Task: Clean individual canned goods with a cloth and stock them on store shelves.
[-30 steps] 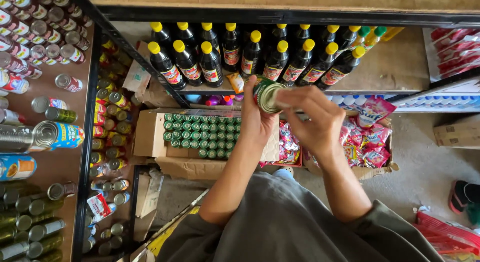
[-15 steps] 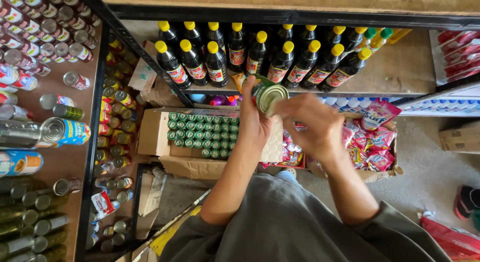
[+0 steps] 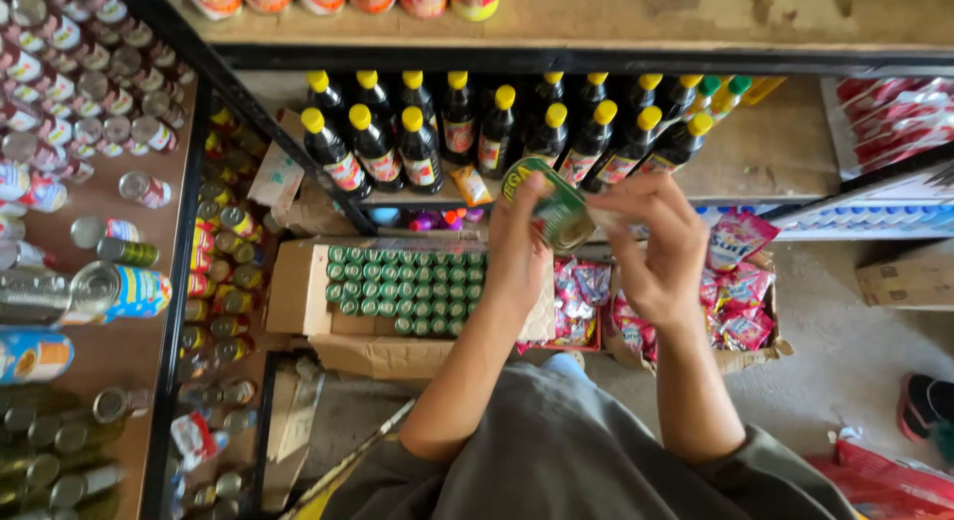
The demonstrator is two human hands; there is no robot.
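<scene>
My left hand [image 3: 517, 247] grips a green tin can [image 3: 553, 204] with a yellow label band, tilted on its side, in front of the shelf of dark bottles. My right hand [image 3: 656, 247] touches the can's right end with its fingertips, and something small and pale sits under those fingers. Both forearms reach up from my grey sleeves at the bottom of the view.
Dark sauce bottles with yellow caps [image 3: 477, 123] fill the shelf behind. Below lies an open cardboard box of green-capped bottles [image 3: 402, 282] and a box of pink sachets [image 3: 735, 301]. Tins [image 3: 99, 123] line the brown shelves at left. A black metal shelf frame [image 3: 253, 113] runs diagonally.
The can has turned from end-on to lying on its side in my hands. My right hand has shifted from covering it to its right end.
</scene>
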